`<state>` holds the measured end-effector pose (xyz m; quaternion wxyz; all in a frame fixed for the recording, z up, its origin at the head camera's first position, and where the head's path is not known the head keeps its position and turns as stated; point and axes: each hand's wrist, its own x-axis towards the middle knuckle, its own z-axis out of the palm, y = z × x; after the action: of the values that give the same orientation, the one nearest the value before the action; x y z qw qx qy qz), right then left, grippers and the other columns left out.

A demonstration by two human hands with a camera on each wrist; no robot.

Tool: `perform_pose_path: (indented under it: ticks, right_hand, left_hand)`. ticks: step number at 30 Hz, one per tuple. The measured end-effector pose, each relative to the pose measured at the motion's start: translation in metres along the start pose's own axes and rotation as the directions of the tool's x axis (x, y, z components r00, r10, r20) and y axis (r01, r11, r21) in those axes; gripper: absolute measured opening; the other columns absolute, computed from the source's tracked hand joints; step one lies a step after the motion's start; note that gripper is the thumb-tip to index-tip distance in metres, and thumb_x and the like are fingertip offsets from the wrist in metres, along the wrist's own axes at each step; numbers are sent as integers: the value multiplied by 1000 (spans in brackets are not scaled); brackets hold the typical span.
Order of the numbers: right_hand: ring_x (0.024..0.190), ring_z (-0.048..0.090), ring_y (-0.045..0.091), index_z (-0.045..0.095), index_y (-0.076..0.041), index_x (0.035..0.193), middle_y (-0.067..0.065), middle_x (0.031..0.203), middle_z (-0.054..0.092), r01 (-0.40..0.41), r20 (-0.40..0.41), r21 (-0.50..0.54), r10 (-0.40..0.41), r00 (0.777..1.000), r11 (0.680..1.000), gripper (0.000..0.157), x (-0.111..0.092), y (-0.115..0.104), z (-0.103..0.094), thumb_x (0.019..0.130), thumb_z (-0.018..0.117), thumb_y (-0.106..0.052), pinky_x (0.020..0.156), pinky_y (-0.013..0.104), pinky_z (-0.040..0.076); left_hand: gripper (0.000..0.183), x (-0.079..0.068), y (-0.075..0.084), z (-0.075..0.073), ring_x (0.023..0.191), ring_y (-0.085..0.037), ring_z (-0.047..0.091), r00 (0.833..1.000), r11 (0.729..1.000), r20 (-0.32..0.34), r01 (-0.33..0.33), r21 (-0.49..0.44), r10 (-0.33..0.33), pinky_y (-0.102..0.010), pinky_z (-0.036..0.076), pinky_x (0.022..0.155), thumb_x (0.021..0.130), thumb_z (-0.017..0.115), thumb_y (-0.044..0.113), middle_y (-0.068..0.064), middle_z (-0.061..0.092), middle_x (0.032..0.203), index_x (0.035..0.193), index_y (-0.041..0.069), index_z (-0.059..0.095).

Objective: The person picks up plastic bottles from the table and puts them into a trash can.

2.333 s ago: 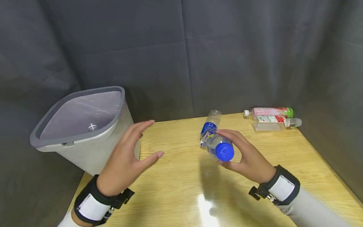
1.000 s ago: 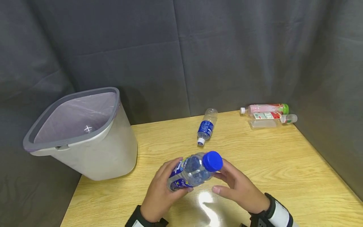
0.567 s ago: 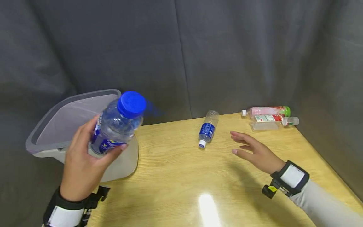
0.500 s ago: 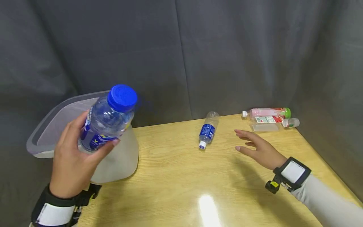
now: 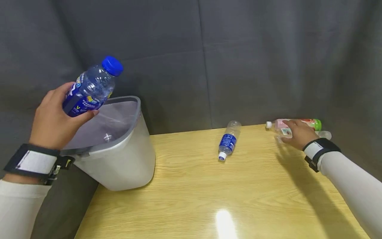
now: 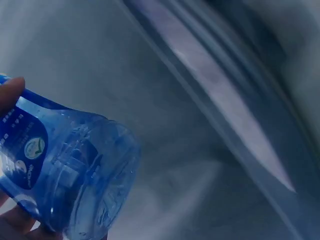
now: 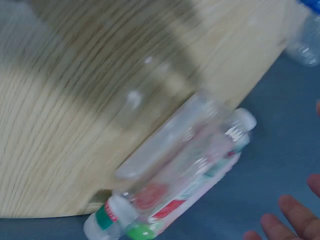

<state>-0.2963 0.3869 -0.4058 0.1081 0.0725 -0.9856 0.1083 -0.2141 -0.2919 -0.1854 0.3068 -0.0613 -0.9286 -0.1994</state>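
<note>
With left hand (image 5: 55,116), grips blue-capped bottle (image 5: 91,89) over bin (image 5: 128,166), likely needing release; with empty, spread right hand (image 5: 302,135), hovers by pink bottle (image 5: 280,123).

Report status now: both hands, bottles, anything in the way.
Left hand grips blue-capped bottle above lined bin. Right hand at pink-labelled bottle, contact unclear. Nothing visible between held bottle and bin's mouth.
</note>
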Motion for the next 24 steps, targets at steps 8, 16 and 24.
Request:
perform_pose_path:
  ticks: [8,16,24]
  right_hand:
    - [133,36,62,38,6,146,44,145,36,-37,71,-92,44,996,995,85,11,37,31,77,81,-17,107,73,35]
    - [102,59,56,51,8,133,39,117,57,-19,27,-159,24,999,987,73,-17,63,43,68,81,-6,87,67,49]
    - [79,63,46,56,5,113,27,97,62,58,-60,-204,-72,996,977,60,-14,58,50,59,81,-1,66,59,51]
  left_hand:
    - [103,21,-47,6,127,-61,41,964,991,236,111,69,-124,-79,34,100,89,73,52,-39,38,149,161,3,18]
    - [103,25,-34,11,139,-60,32,956,992,265,116,50,-125,-79,30,102,90,67,58,-34,30,158,163,9,13]
    - [92,30,-21,3,140,-56,34,968,991,215,120,58,-130,-78,32,102,94,62,56,-30,34,159,162,12,19]
